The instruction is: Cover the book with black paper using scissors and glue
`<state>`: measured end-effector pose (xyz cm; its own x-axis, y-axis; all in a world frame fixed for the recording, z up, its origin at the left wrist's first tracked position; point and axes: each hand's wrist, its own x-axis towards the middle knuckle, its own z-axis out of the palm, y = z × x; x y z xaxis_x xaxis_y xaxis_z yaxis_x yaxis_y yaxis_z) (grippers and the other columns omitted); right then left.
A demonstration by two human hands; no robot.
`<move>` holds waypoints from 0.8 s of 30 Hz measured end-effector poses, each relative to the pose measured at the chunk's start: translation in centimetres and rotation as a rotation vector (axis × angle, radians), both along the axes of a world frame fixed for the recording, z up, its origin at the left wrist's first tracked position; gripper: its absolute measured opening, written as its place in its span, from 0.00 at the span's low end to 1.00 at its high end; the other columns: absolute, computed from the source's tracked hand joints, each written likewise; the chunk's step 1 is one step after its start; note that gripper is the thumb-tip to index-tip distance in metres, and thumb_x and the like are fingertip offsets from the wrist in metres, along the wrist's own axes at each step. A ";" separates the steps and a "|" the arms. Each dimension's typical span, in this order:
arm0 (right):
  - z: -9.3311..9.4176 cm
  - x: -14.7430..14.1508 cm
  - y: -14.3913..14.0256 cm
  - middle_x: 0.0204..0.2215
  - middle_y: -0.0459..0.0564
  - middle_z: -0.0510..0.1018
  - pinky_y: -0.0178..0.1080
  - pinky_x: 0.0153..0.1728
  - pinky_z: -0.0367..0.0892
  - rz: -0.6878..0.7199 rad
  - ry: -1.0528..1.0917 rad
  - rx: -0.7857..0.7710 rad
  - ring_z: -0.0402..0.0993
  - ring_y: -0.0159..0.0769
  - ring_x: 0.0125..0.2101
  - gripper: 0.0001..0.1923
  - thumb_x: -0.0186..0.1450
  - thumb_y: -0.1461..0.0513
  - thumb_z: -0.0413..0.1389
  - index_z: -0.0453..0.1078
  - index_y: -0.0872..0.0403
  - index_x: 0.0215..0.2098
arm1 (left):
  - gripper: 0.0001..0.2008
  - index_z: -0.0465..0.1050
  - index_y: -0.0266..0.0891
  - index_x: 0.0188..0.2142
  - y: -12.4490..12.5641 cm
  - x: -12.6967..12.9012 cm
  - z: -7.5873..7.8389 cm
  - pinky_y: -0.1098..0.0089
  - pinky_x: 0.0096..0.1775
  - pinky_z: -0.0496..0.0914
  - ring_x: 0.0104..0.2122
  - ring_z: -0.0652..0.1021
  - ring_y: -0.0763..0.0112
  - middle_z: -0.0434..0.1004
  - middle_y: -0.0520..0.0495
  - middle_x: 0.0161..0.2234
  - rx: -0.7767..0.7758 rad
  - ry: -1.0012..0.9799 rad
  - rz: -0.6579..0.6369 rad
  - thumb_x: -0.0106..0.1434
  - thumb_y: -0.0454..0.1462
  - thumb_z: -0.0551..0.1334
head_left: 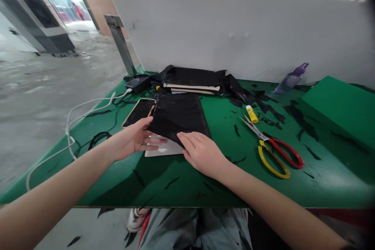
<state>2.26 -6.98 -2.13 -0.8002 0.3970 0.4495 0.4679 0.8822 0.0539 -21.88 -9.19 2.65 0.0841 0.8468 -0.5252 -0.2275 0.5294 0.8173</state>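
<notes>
A black sheet of thin, cloth-like material (180,113) lies over a flat white piece (165,148), whose near edge shows below it. My left hand (131,138) is at the sheet's left near corner, thumb on the edge and the other fingers spread beneath it, over the white piece. With fingers on top and thumb below, my right hand (202,152) pinches the sheet's near edge, which is raised. A phone (140,111) lies just beyond my left hand. What lies under the rest of the sheet is hidden.
Behind is a black-covered stack (191,78) against a white partition (205,27). To the right are scissors (265,138), a glue stick (252,114), a purple bottle (290,80) and a green box (342,109). Black scraps litter the green table (228,187); a white cable (68,125) runs left.
</notes>
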 end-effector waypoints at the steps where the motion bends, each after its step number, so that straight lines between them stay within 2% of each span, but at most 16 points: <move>1: -0.2 -0.2 0.0 0.54 0.58 0.72 0.44 0.55 0.63 0.005 -0.005 0.004 0.68 0.41 0.52 0.22 0.69 0.65 0.44 0.61 0.66 0.59 | 0.20 0.72 0.37 0.48 -0.1 0.1 0.0 0.59 0.41 0.78 0.42 0.80 0.52 0.79 0.38 0.44 -0.010 -0.020 0.016 0.60 0.45 0.62; 4: -0.8 -0.6 0.1 0.56 0.59 0.70 0.43 0.56 0.62 0.028 -0.013 0.026 0.66 0.41 0.55 0.22 0.68 0.68 0.44 0.61 0.67 0.59 | 0.12 0.75 0.35 0.42 -0.2 0.2 -0.6 0.58 0.47 0.76 0.42 0.80 0.55 0.80 0.40 0.43 -0.010 -0.094 0.089 0.58 0.33 0.62; 7: -1.0 -0.9 0.1 0.58 0.60 0.67 0.43 0.58 0.61 0.044 -0.025 0.055 0.64 0.41 0.57 0.23 0.68 0.70 0.43 0.60 0.66 0.60 | 0.13 0.77 0.34 0.38 -0.7 0.1 -1.8 0.58 0.48 0.76 0.45 0.79 0.58 0.80 0.41 0.44 0.045 -0.114 0.129 0.53 0.26 0.60; 10: -1.0 -1.0 0.0 0.60 0.61 0.65 0.44 0.59 0.60 0.048 -0.061 0.075 0.61 0.43 0.59 0.23 0.68 0.70 0.42 0.59 0.66 0.61 | 0.15 0.77 0.35 0.38 -1.3 0.0 -2.7 0.59 0.46 0.77 0.47 0.78 0.58 0.80 0.42 0.45 0.085 -0.120 0.130 0.51 0.24 0.60; 14: -1.5 -1.2 -0.1 0.60 0.62 0.64 0.45 0.60 0.60 0.080 -0.092 0.086 0.59 0.44 0.60 0.23 0.68 0.70 0.43 0.60 0.67 0.60 | 0.20 0.75 0.37 0.44 -2.3 0.0 -3.4 0.59 0.47 0.76 0.49 0.76 0.56 0.77 0.41 0.49 0.130 -0.091 0.120 0.51 0.26 0.61; 17: -2.0 -1.3 -0.2 0.60 0.61 0.64 0.45 0.60 0.59 0.091 -0.110 0.083 0.59 0.44 0.60 0.22 0.68 0.70 0.42 0.61 0.67 0.60 | 0.24 0.68 0.39 0.53 -2.9 -0.4 -3.8 0.57 0.52 0.72 0.54 0.73 0.55 0.70 0.39 0.56 0.218 0.182 0.178 0.55 0.33 0.61; 19: -2.2 -1.3 -0.3 0.60 0.61 0.65 0.46 0.60 0.58 0.089 -0.114 0.065 0.59 0.44 0.61 0.23 0.68 0.70 0.41 0.61 0.67 0.59 | 0.27 0.61 0.42 0.59 -3.4 -0.8 -4.1 0.54 0.56 0.66 0.58 0.68 0.55 0.62 0.39 0.61 0.389 0.494 0.175 0.59 0.39 0.60; 22: -2.5 -1.4 -0.5 0.60 0.62 0.63 0.47 0.61 0.56 0.087 -0.117 0.020 0.56 0.45 0.62 0.24 0.67 0.70 0.42 0.60 0.67 0.60 | 0.25 0.58 0.42 0.60 -4.2 -0.5 -4.3 0.50 0.61 0.57 0.63 0.59 0.56 0.54 0.41 0.65 0.731 1.050 -0.022 0.64 0.42 0.56; 24: -2.6 -1.5 -0.7 0.61 0.63 0.62 0.49 0.62 0.54 0.095 -0.125 -0.016 0.54 0.46 0.63 0.25 0.66 0.69 0.43 0.58 0.68 0.61 | 0.22 0.58 0.42 0.60 -4.7 0.3 -4.6 0.50 0.62 0.55 0.65 0.55 0.58 0.55 0.43 0.65 0.897 1.308 -0.207 0.67 0.41 0.53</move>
<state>0.79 -7.65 -4.78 -0.8840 0.3230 0.3379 0.3725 0.9235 0.0919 -21.60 -13.87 -1.96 0.1441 0.9385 0.3138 0.8581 -0.2764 0.4326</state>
